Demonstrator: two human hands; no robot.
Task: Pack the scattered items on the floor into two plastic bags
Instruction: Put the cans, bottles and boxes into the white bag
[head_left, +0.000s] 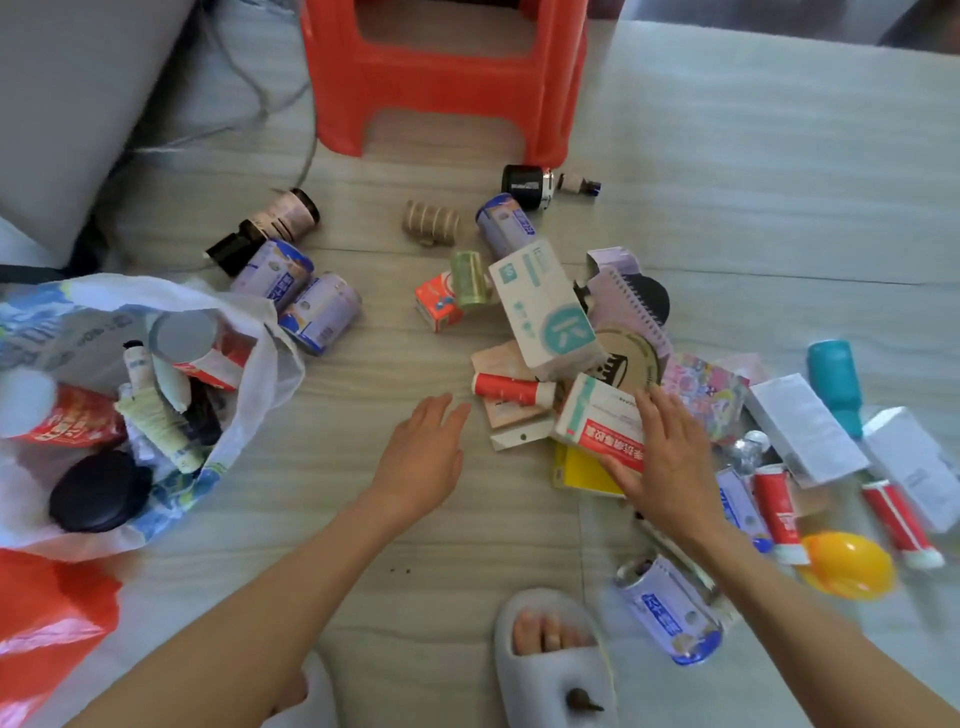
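Observation:
A white plastic bag (260, 353) lies open at the left, partly filled with tubes, a can and a black lid. A red plastic bag (47, 613) lies flat below it. Scattered items cover the floor: purple cans (322, 312), a white and teal box (545, 306), a red tube (511, 389), a spiral notebook (628, 301). My left hand (421, 457) hovers open over bare floor, fingers pointing toward the red tube. My right hand (670, 457) lies flat with straight fingers on a white box with a red band (597, 421).
A red plastic stool (447, 78) stands at the back, with a grey cushion (67, 104) and cables to its left. White boxes (805, 426), red tubes, a teal bottle (834, 379) and a yellow cup (847, 566) lie at the right. My slippered foot (550, 654) is near a purple can (670, 608).

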